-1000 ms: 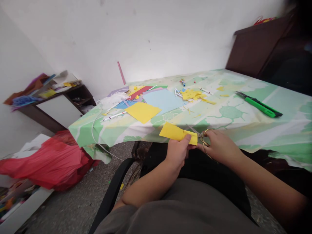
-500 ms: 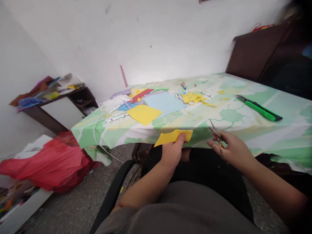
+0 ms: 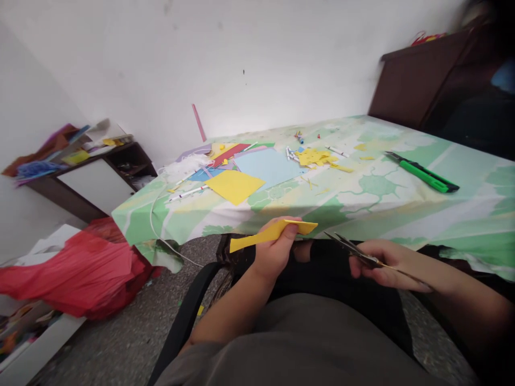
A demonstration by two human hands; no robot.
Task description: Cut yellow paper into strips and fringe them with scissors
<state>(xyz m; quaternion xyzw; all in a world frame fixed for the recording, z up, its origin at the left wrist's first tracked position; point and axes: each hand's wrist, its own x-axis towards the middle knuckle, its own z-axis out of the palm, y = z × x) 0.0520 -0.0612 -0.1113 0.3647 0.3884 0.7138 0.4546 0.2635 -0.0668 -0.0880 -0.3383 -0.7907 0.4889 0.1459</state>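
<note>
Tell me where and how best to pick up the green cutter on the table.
Probably by its broad green handle, from the near right, pinched across both long edges: the cutter lies flat, handle end toward the near right, narrow dark tip pointing away left.

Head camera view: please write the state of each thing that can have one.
Yellow paper piece: bent, gripped by the left hand.
Gold-handled metal scissors: blades slightly open, apart from the paper, held in the right hand.
Green-and-black plastic cutter: lying on the green-and-white patterned tablecloth; blade state unclear.
Square yellow paper sheet: lying flat.
White cabinet door: looks shut.
Red plastic bag: crumpled.
</note>
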